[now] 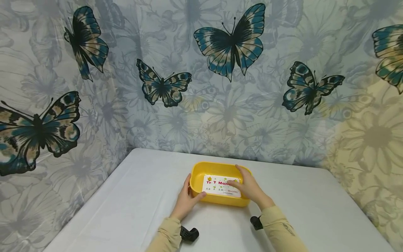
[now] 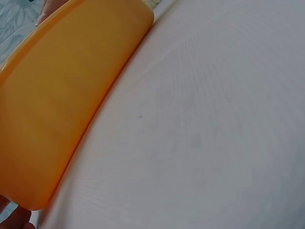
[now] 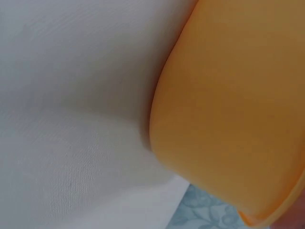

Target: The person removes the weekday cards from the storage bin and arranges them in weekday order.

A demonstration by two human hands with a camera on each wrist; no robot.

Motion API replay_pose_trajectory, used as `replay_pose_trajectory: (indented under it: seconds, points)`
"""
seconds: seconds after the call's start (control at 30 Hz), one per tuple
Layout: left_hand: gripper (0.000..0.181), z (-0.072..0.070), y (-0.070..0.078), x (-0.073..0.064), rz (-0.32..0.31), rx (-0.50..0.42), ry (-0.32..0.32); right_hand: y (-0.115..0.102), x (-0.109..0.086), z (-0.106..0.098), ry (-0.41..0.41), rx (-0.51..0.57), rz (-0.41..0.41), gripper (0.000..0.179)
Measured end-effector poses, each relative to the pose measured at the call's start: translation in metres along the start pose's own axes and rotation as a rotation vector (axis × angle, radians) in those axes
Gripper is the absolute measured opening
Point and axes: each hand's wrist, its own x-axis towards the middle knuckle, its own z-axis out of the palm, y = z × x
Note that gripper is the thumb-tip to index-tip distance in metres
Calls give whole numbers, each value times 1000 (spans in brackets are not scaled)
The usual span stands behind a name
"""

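Observation:
A yellow plastic basin (image 1: 217, 200) with rounded corners rests on the white table. Inside lie overlapping white flashcards (image 1: 217, 190), the top one reading "Monday" in red letters. My left hand (image 1: 185, 198) grips the basin's left end, thumb at the near rim and fingers along the outer wall. Over the right end reaches my right hand (image 1: 252, 185), its thumb above the cards and a finger stretched to the far rim; I see nothing pinched in it. Both wrist views are mostly filled by the basin's outer wall (image 2: 62, 90) and the tabletop.
The white-covered table (image 1: 126, 210) extends on both sides of the basin. Behind it hangs a floral cloth (image 1: 220, 133) printed with large butterflies. Black wrist devices (image 1: 190, 234) sit by both sleeves.

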Motion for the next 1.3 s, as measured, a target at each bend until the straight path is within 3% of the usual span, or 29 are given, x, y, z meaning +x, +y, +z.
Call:
replay_pose_trajectory:
  seconds: [0.53,1.0,1.3]
  points:
    - [99,-2,0,-3,20,-6,-27,-2,16,17,-133,128,170,94]
    - [99,0,-1,-4,20,16,-15,6,22,26,-116,70,264,102]
    - [97,1,-1,-3,14,22,-15,13,27,28,-112,23,280,104]
